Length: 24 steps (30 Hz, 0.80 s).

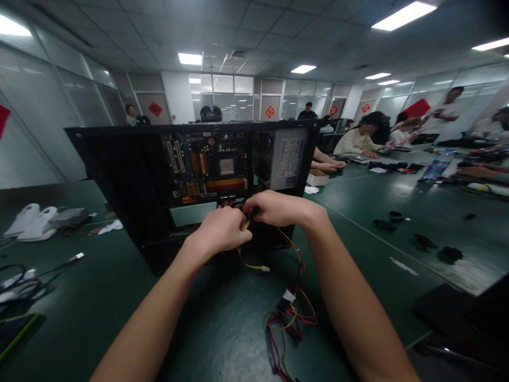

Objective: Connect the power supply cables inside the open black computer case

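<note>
An open black computer case [119, 175] stands on the green table [222, 318] with its motherboard [207, 164] and power supply [284, 159] showing. My left hand [220, 231] and my right hand [274, 208] meet at the case's lower opening, both with fingers curled round a bundle of red, yellow and black wires [292, 313]. The wires run out of the case and trail across the table toward me. What sits between the fingertips is hidden.
White items [34, 222] and loose cables [24, 281] lie at the left. Small black parts [423, 240] are scattered at the right. Several other people sit along the far right side of the table [360, 140]. A dark object [465, 313] lies at the near right.
</note>
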Available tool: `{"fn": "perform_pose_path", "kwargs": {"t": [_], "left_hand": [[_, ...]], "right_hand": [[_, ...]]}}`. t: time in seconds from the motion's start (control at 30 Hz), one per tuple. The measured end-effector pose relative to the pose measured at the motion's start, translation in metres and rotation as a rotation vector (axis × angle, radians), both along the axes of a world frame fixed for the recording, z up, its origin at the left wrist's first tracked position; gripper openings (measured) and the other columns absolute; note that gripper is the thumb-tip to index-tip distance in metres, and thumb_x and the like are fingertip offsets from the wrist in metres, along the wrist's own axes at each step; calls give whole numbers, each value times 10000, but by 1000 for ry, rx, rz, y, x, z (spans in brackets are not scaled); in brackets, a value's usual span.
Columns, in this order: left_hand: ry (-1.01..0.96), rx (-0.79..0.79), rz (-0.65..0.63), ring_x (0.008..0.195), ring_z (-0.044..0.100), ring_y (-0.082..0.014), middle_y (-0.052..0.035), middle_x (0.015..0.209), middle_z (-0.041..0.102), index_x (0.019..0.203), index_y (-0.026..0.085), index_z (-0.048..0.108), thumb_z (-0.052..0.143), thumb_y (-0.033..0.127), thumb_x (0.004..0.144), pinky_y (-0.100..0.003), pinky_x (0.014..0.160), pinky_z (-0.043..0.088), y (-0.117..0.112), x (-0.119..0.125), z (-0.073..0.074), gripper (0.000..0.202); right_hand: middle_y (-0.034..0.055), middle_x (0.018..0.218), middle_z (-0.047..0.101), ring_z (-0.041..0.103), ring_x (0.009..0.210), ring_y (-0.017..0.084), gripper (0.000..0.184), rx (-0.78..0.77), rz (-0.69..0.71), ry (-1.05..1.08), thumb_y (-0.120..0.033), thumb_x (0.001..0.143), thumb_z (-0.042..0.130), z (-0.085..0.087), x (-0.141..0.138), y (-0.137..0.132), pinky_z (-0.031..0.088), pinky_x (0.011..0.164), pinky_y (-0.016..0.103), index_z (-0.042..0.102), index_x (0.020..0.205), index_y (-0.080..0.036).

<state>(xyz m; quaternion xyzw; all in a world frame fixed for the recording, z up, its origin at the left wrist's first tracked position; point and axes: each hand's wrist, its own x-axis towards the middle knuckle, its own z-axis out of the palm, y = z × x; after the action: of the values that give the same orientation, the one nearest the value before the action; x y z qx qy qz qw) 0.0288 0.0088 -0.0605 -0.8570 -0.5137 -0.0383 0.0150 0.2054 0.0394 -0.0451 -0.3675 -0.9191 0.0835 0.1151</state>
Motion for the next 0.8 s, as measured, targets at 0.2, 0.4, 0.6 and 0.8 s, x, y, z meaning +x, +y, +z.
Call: {"fn": "perform_pose_path", "kwargs": {"t": [0.2,0.4,0.6,0.8], "left_hand": [[-355,243,54,790,660,-229,-98,919,730,963,159,686,455,352,907,-314,689,472,20,-48,26,306],[-466,158,160,805,697,-234,-81,1023,748,1071,177,699,543,373,848,-345,756,540,35,-91,31,335],[-240,150,170,986,685,-258,-78,1040,750,970,206,756,480,90,726,-336,858,517,48,-102,13,387],[-59,-151,76,975,689,-238,-93,1048,754,1020,188,758,495,97,764,-282,795,501,61,-95,-11,379]], "right_hand": [[88,1255,676,640,1121,231,450,40,-42,167,-176,849,671,1,-3,-8,476,930,301,607,1294,-194],[108,1190,703,669,1032,225,378,-55,-45,3,-274,922,578,8,-8,-18,498,851,289,625,1282,-169],[133,830,740,693,703,220,313,-205,-392,-272,-359,902,562,1,6,-8,493,609,288,754,899,-112],[90,941,741,646,572,144,382,-520,-291,-288,-426,862,631,-11,3,-4,500,525,250,734,1113,-157]]}}
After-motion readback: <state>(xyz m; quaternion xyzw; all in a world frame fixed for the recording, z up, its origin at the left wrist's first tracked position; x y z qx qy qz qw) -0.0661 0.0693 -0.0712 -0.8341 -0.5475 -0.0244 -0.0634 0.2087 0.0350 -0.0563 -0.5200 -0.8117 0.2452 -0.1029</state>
